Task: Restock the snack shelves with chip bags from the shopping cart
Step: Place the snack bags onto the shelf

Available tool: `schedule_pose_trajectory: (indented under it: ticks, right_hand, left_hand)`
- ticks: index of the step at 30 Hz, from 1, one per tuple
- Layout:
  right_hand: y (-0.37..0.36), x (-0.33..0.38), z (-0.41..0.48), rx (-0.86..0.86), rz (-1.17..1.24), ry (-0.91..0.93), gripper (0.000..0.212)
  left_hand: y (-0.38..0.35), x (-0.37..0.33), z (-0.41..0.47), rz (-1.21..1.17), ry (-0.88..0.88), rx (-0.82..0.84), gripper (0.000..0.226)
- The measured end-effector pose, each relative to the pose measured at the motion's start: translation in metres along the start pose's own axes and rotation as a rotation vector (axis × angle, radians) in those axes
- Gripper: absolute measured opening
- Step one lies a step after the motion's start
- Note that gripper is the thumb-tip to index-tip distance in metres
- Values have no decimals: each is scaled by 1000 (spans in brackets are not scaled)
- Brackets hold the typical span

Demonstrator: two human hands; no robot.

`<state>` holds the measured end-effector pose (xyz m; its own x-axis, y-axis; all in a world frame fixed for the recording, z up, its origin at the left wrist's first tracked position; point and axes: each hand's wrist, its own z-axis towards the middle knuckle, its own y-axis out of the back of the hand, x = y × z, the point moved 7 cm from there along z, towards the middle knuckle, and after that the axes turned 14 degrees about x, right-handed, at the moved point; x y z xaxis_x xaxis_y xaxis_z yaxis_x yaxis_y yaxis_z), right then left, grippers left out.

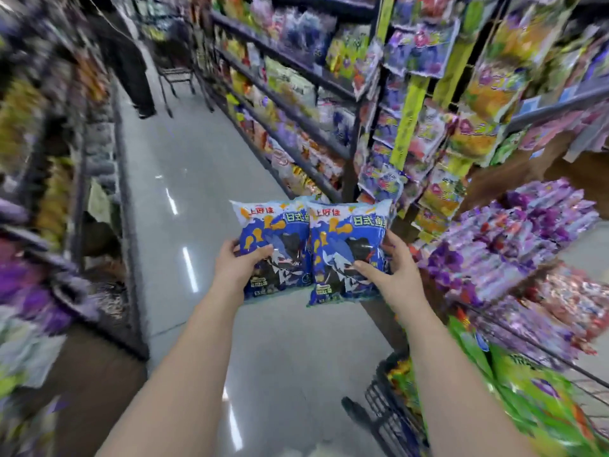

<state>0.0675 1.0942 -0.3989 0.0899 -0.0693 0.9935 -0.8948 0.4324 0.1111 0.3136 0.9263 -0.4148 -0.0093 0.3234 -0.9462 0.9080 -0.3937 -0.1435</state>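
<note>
Forearms extend forward: left hand grips left chip bag, right hand grips right chip bag, thumbs across the fronts. Bags upright, long axes vertical, edges touching. Shelves blurred; cart cropped.

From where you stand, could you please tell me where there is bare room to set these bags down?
Only the grey floor, between the left shelves and the right shelves, is bare. The right shelves, the purple packs and the cart of green bags are crowded. Left shelves are too blurred to judge.
</note>
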Motion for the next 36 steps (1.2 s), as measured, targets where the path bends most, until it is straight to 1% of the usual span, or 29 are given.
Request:
schedule_pose_trajectory:
  ticks: [2,6,9,12,16,23,26,28,29,33,34,36]
  right_hand:
    - [-35,2,25,34,9,-3,79]
    - [-88,12,80,117,-3,-5,74]
    - [-112,22,132,161,7,-4,74]
    - [-129,37,194,173,68,3,76]
    - [-148,60,297,201,140,56,81]
    - [-198,130,479,305,153,169,85]
    - [-222,161,548,323,141,218,80]
    - [-238,177,595,323,129,240,75]
    - [-245,184,618,313,116,247,76]
    - [-272,221,705,250,88,310,100]
    - [-278,231,727,232,86,325,101]
    - [-290,256,767,187,67,361,92]
  left_hand:
    - [35,-4,13,-4,1,-47,55]
    - [86,-8,48,-70,39,-109,62]
    - [106,-22,86,-97,21,-145,64]
    - [118,-51,139,-102,-13,-154,63]
    - [135,-107,223,-121,-77,-174,63]
    - [164,-216,368,-170,-161,-218,65]
    - [179,-254,427,-210,-235,-253,52]
    - [189,-281,468,-211,-284,-263,49]
    - [194,-297,489,-205,-307,-258,51]
    - [218,-374,582,-121,-399,-183,56]
    - [225,-394,607,-102,-408,-154,58]
    - [235,-434,657,-103,-411,-95,63]
